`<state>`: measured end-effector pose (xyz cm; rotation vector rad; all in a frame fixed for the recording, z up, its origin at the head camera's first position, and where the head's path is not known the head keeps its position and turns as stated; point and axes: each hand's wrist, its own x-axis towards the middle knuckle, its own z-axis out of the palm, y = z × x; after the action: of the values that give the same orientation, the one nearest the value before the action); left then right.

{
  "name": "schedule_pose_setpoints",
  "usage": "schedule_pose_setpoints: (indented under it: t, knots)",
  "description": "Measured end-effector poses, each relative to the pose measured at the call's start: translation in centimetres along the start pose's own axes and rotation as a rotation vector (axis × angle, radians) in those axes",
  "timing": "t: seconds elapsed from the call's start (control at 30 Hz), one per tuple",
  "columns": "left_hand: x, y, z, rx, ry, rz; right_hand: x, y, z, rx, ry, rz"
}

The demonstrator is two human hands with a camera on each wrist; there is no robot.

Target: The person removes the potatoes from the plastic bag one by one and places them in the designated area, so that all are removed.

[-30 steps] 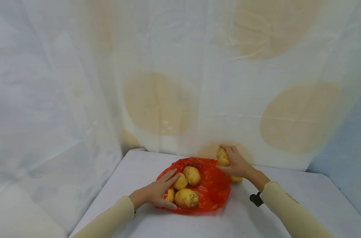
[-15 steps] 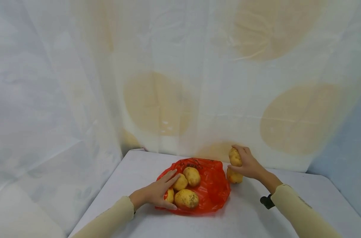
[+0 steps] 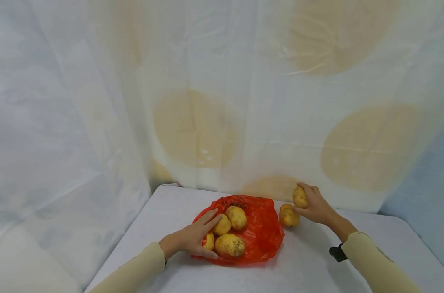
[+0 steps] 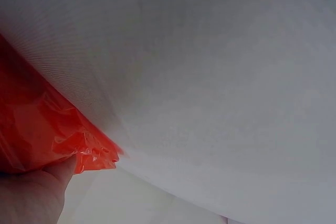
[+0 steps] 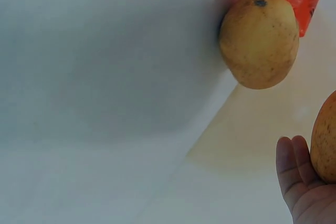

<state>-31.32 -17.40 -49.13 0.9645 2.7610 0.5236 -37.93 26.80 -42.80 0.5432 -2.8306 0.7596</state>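
A red plastic bag [image 3: 260, 228] lies spread on the table with several potatoes [image 3: 230, 245] on its left half. My left hand [image 3: 194, 238] rests over the bag's left side, fingers spread and fairly straight, touching the potatoes there. In the left wrist view its thumb lies against the red plastic [image 4: 42, 124]. My right hand [image 3: 316, 206] grips one potato [image 3: 300, 197] above the table, right of the bag. Another potato [image 3: 289, 216] sits on the table beside the bag's right edge, just left of the right hand; the right wrist view shows this potato [image 5: 260, 40] with a dark spot.
The table [image 3: 280, 276] has a white cover. Behind it hangs a pale curtain [image 3: 273, 101] with large tan circles, close to the table's back edge. White sheeting [image 3: 60, 162] closes off the left side, and a bluish sheet [image 3: 423, 179] stands at the right.
My right hand has carried its potato rightward, from over the bag's back right corner to beyond the potato on the table. That potato now shows more fully. My left hand has stayed in place.
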Motion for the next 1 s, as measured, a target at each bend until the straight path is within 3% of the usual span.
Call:
schedule_pose_setpoints:
  t: [0.6, 1.0]
  knots:
    - [0.2, -0.1, 0.3, 0.012, 0.003, 0.004, -1.4, 2.9, -0.7, -0.040, -0.005, 0.047]
    - [-0.1, 0.2, -0.5, 0.016, 0.011, 0.010, -1.9, 4.5, -0.8, 0.026, -0.018, 0.115]
